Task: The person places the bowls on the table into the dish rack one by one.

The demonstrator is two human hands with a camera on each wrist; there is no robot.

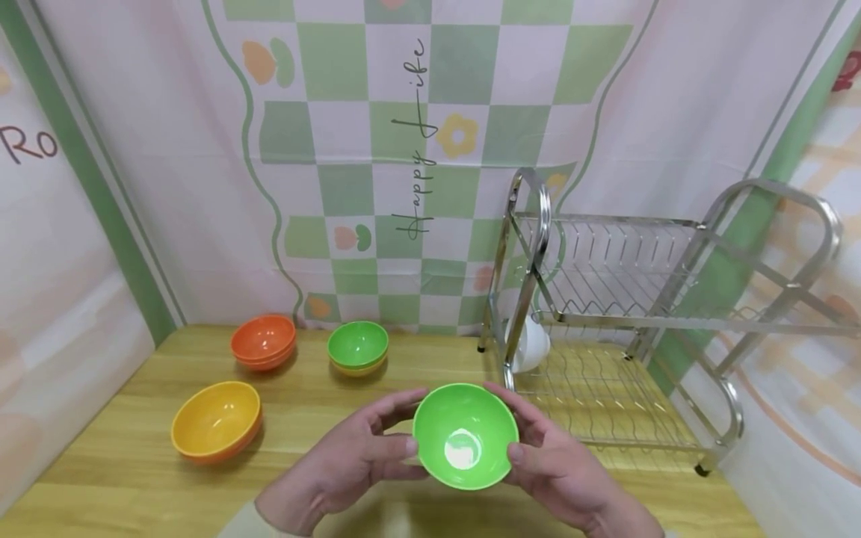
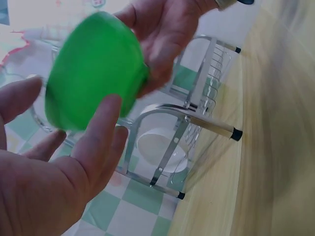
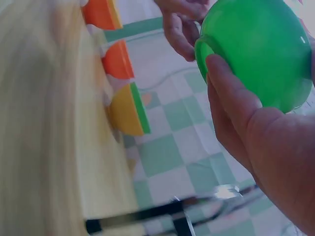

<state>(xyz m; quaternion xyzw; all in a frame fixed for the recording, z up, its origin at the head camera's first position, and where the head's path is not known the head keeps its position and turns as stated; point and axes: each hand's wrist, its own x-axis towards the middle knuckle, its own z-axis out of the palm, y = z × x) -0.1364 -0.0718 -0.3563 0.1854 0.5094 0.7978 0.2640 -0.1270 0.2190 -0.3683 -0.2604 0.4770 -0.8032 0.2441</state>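
Patterned cloth [image 1: 464,67] hangs behind rack, wood table [image 1: 134,448] under it; wire dish rack [image 1: 639,322] = landmark, two tiers, set toward R end of table, prob. to leave working room on its L; L hand [image 1: 359,452] & R hand [image 1: 558,463] both at green bowl [image 1: 464,437], which is up off table, in front of & slightly L of rack; L hand grasping it, thumb at rim, fingers curved round outside; R hand grasping too, thumb by rim, fingers at foot ring per R wrist view; how firm, can't tell; two-sided hold prob. keeps a smooth round bowl steady, inside facing head cam; other stuff: yellow-in-orange bowls [image 1: 218,418] far L of rack, nearer front; orange bowls [image 1: 264,342] also far L of rack but farther back; green-in-yellow bowls [image 1: 359,346] btwn those & rack; all upright, nested prob. to save space; white bowl [image 1: 533,347] at L end of rack's lower tier, tipped on its side, prob. propped by wires; obstacles: rack's L end frame stands btwn green bowl & white bowl, partly hiding latter, & upper tier prob. blocks reaching lower one from above
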